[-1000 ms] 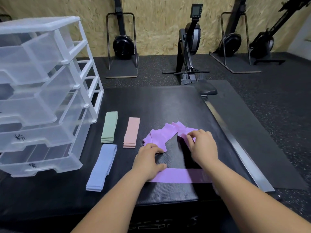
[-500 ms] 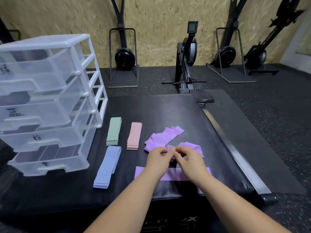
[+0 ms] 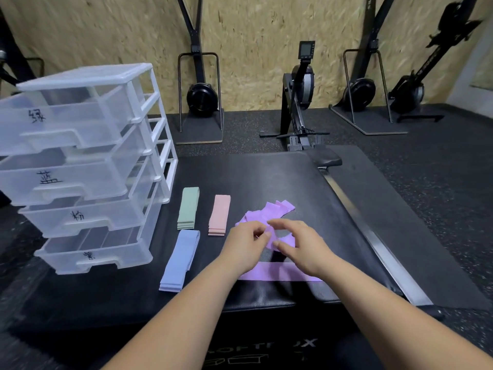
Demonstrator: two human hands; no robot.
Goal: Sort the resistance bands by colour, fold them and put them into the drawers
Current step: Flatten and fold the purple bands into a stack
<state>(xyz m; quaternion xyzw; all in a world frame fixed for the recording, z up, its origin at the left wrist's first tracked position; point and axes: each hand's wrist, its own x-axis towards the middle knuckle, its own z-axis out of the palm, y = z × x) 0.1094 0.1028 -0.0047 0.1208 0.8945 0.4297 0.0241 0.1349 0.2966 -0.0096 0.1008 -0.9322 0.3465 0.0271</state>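
Right of the drawers [image 3: 80, 169], green band [image 3: 188, 208], blue band [image 3: 180, 260] and pink band [image 3: 219, 214] lie folded on the bench [image 3: 266, 177], long axes pointing away. Both grips, left hand [image 3: 246, 245] and right hand [image 3: 301, 247], seem pinched on a crumpled purple band [image 3: 286, 241].

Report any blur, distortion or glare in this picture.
Head view: wide-angle distortion bows the clear plastic drawer tower; blur smears the black rowing machine at top right and softens the left hand and right hand pinching the lilac elastic band; the steel rail shows a dull glare streak; shadows are faint.
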